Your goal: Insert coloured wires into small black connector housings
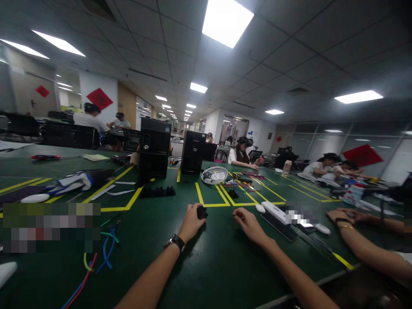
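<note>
My left hand [189, 223], with a dark watch on its wrist, is closed round a small black knobbly piece [201, 212] just above the green table [206, 266]. The exact kind of this piece is not clear. To its right, my right hand [247, 223] has its fingers curled together; whatever lies between them is hidden. Ahead on the table is a row of similar black pieces [158, 192], and another small black piece [233, 194] lies near the yellow tape lines.
Two black computer towers [154, 150] stand ahead, beside a white basket [215, 176] and tangled wires [244, 182]. Coloured cables [109, 249] lie at left. A white power strip [275, 212] is right of my right hand. Another person's hands [341, 216] rest farther right.
</note>
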### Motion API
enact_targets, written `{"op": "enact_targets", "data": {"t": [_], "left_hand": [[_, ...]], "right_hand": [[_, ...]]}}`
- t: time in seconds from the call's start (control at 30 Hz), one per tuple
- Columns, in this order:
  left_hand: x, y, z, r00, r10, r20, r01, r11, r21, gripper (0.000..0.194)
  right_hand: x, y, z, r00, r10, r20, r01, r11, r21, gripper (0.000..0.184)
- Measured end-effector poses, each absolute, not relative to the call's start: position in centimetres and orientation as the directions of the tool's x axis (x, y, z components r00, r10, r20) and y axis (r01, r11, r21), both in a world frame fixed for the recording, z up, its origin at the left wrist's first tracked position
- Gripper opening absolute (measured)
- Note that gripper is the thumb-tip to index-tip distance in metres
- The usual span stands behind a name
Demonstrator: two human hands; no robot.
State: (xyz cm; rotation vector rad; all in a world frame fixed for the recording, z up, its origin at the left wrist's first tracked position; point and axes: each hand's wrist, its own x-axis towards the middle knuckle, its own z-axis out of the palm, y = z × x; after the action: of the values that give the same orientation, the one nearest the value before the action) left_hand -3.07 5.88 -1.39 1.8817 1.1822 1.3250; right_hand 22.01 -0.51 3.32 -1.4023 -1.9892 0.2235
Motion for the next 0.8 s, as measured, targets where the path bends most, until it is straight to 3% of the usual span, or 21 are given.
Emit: {"op": "enact_targets", "data": {"t": [0.13, 0.23, 0.33, 0.57, 0.8], "left_hand": [[-3.7, 6.4, -1.0, 0.066, 0.934, 0.350, 0.079, -0.355, 0.932, 0.048], [-4.0, 6.4, -0.7, 0.065, 0.953, 0.295, -0.132, -0.285, 0.949, 0.052], [-4.0, 6.4, -0.5, 0.052, 0.961, 0.271, -0.236, -0.252, 0.938, 0.054], [-3.4, 6.6, -0.4, 0.035, 0.964, 0.263, -0.305, -0.240, 0.922, 0.051], [-3.4, 6.5, -0.7, 0.101, 0.966, 0.240, -0.311, -0.199, 0.929, 0.062]], "right_hand": [[13.8, 3.6, 3.2, -0.185, 0.880, 0.438, 0.534, 0.464, -0.706, 0.018], [10.3, 5.8, 2.3, -0.119, 0.909, 0.400, 0.392, 0.413, -0.822, 0.018], [9.6, 6.6, 1.2, -0.072, 0.946, 0.317, 0.293, 0.324, -0.900, 0.021], [10.7, 5.7, 0.5, -0.001, 0.962, 0.274, 0.264, 0.264, -0.928, 0.024], [11.2, 5.7, 1.1, 0.014, 0.946, 0.325, 0.314, 0.304, -0.899, 0.022]]}}
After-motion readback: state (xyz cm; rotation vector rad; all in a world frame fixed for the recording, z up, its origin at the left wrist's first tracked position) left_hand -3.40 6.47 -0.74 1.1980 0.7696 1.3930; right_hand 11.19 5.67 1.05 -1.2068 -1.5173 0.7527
